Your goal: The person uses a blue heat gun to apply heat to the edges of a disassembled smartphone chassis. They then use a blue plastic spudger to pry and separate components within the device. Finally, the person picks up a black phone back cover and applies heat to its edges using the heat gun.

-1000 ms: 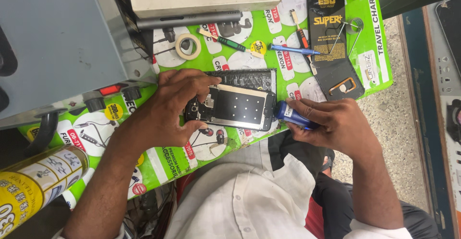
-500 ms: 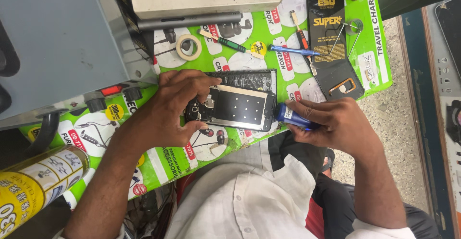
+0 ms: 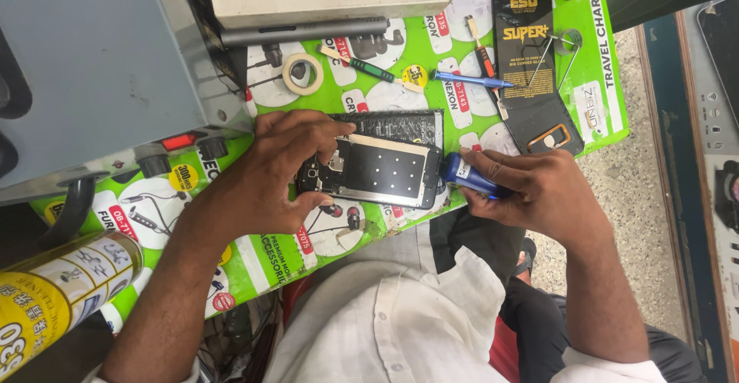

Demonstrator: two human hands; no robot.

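We hold our left hand [image 3: 265, 175] curled over the left end of an opened phone [image 3: 377, 171], fingers pressing its top edge and thumb under its lower edge, so the phone is pinched and steadied near the front edge of the desk [image 3: 593, 98], on the green printed mat. The phone lies flat with its back off, a dark inner plate showing. Our right hand [image 3: 539, 194] is closed around a blue tube [image 3: 469, 177], its nozzle touching the right end of the phone. A black sheet [image 3: 400, 125] lies just behind the phone, partly under it. Farther back on the mat lie a roll of tape [image 3: 302, 73], a green-handled screwdriver [image 3: 362, 63], a blue pen-like tool [image 3: 469, 80] and a black flat package [image 3: 531, 67] toward the right edge. A yellow spray can [image 3: 54, 298] lies at the left front corner, beside a grey machine [image 3: 92, 67].
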